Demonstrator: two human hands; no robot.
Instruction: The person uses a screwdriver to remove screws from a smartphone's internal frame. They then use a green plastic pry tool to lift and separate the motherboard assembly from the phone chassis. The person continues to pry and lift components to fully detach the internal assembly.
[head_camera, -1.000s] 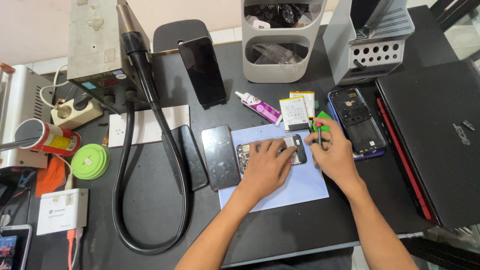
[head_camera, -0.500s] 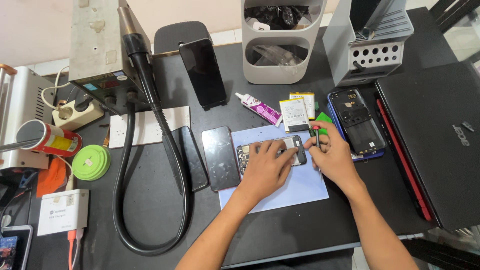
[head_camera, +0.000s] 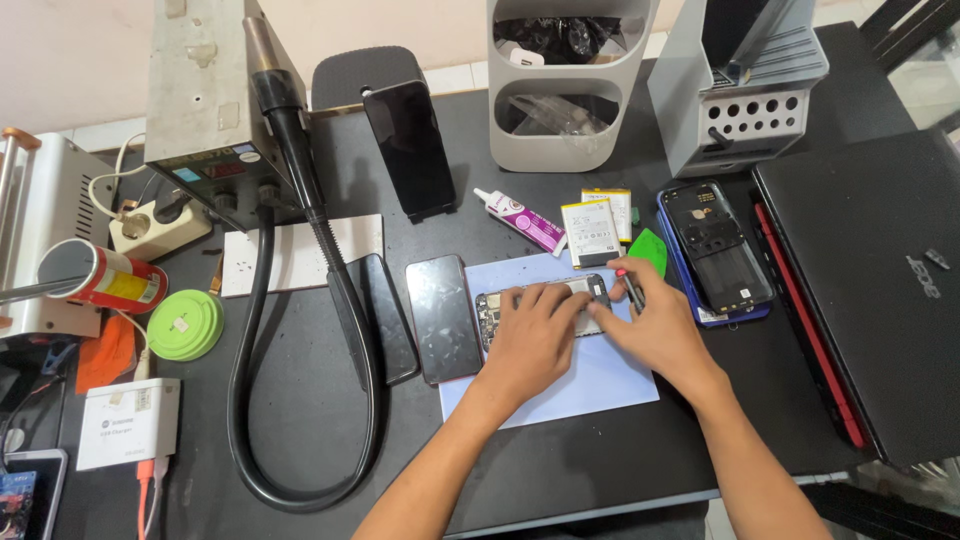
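An opened phone (head_camera: 497, 311) with its inner parts showing lies on a pale blue mat (head_camera: 590, 385) in the middle of the black desk. My left hand (head_camera: 535, 335) rests flat on it and presses it down. My right hand (head_camera: 655, 330) sits at the phone's right end and grips a thin dark screwdriver (head_camera: 632, 290) with a red top, tip toward the phone. A green pick (head_camera: 650, 249) lies just beyond my right hand.
A dark phone screen (head_camera: 443, 318) and a black back cover (head_camera: 388, 316) lie left of the mat. Batteries (head_camera: 590, 228), a glue tube (head_camera: 520, 218), another open phone (head_camera: 718, 250) and a laptop (head_camera: 880, 290) lie right. A hot-air station (head_camera: 205, 100) with hose stands at the back left.
Both hands stay on the opened phone. My right hand has shifted slightly with the screwdriver at the phone's right end.
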